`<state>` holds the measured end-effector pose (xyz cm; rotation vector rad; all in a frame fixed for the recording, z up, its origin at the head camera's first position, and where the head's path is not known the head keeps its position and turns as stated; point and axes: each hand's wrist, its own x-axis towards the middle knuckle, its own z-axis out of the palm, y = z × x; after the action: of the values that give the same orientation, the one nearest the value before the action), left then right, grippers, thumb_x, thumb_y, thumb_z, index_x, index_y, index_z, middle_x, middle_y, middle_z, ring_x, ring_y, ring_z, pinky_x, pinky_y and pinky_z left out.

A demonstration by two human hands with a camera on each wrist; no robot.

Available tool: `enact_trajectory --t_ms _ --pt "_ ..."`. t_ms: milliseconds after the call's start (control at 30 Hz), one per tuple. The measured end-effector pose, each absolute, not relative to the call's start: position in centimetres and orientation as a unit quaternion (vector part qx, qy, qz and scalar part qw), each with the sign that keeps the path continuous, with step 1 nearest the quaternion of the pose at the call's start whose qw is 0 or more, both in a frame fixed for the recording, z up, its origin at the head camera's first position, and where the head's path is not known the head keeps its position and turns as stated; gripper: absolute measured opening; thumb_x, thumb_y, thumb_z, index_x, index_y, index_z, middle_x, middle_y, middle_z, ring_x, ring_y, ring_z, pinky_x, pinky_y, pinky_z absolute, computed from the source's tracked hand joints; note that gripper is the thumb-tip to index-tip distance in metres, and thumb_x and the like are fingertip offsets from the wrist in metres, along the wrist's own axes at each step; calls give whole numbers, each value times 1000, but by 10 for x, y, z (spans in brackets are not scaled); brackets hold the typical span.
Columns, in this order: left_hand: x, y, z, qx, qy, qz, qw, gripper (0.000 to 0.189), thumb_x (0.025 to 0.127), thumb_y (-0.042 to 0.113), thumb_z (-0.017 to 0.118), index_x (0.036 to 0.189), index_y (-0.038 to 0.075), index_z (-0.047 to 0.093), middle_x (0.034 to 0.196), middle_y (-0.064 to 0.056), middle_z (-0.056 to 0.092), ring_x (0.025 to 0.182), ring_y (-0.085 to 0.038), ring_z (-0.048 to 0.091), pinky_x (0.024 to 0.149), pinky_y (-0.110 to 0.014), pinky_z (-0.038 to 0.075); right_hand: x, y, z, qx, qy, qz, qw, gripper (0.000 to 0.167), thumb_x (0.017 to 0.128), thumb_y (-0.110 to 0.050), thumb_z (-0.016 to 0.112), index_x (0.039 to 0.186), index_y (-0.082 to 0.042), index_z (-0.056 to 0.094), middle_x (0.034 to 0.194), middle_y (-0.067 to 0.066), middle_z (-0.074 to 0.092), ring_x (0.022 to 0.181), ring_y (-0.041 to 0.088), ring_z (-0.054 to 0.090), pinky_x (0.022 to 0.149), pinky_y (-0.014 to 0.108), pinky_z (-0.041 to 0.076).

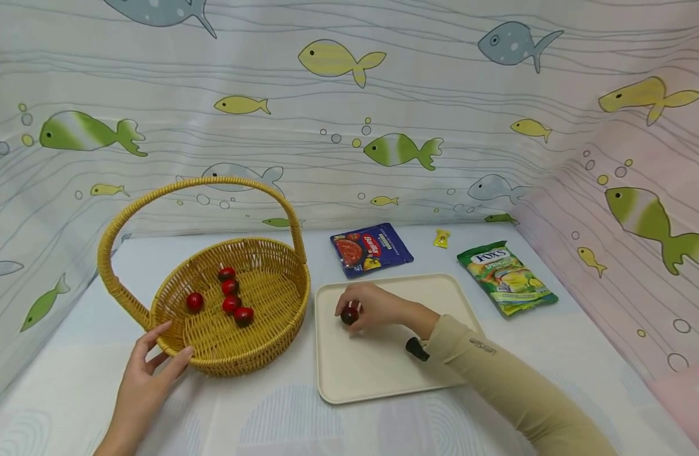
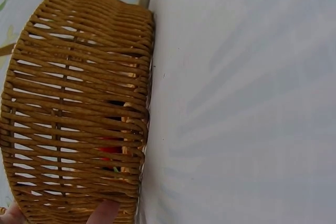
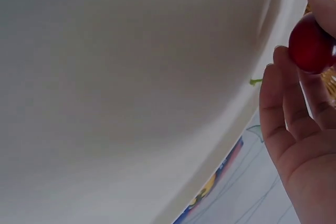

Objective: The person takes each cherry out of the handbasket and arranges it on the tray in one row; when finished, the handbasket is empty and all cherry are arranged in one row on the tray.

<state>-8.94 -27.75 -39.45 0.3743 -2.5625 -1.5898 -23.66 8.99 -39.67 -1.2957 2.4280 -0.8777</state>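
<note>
My left hand [image 1: 149, 370] is at the front left of a yellow wicker basket [image 1: 243, 364], its spread fingers and thumb touching the rim. In the left wrist view its fingertips show against the woven wall [image 2: 79, 108]. Several dark red cherries [image 1: 194, 302] lie inside the basket. Over the left part of a cream tray [image 1: 360, 380], my right hand [image 1: 374, 307] pinches one cherry [image 3: 311, 45] between thumb and fingers. In the right wrist view a bit of green stem [image 3: 255, 82] shows beside the fingertips.
Behind the tray lies a blue Barilla pouch [image 1: 372, 250], with a small yellow wrapped candy [image 1: 442, 238] to its right. A green Fox's bag [image 1: 506, 278] is right of the tray. The basket's tall handle [image 1: 212, 182] arches over it. Fish-patterned cloth rises behind.
</note>
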Motion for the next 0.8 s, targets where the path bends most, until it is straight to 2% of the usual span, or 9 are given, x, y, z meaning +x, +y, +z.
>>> enact_trajectory --t_ms 367,800 --pt "-90 -277 -396 128 -836 -531 49 73 92 30 60 148 11 18 150 -23 3 121 -48 29 62 -7 42 -235 83 -397 -423 845 -289 154 33 68 -7 83 98 -8 68 90 1 57 81 12 52 69 19 47" --pt "-90 -278 -397 128 -837 -530 52 72 92 30 60 148 12 18 150 -23 4 121 -48 30 62 -6 42 -231 89 -392 -422 846 -283 162 36 68 -7 83 101 -10 67 95 1 57 85 15 52 73 22 46"
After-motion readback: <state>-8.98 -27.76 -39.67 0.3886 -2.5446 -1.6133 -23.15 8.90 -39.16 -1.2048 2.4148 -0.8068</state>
